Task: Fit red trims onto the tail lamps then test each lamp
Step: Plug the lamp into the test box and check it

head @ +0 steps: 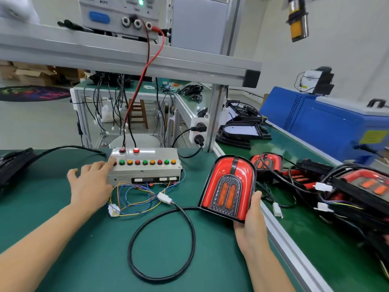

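Note:
My right hand (251, 223) grips the lower right corner of a tail lamp (228, 186) with its red trim fitted, holding it tilted upright above the green mat. The lamp's black cable (162, 245) loops over the mat to a white connector (164, 197) wired to the grey test box (145, 172). My left hand (90, 184) rests at the box's left end, index finger on the leftmost button of a row of red, green and orange buttons. Two red lights glow on the box's top.
Several more tail lamps with cables (347, 190) lie piled on the right bench beyond an aluminium rail (294, 249). A power supply (120, 13) stands on the overhead shelf, its red and black leads dropping to the box. A blue machine (324, 121) stands at the far right.

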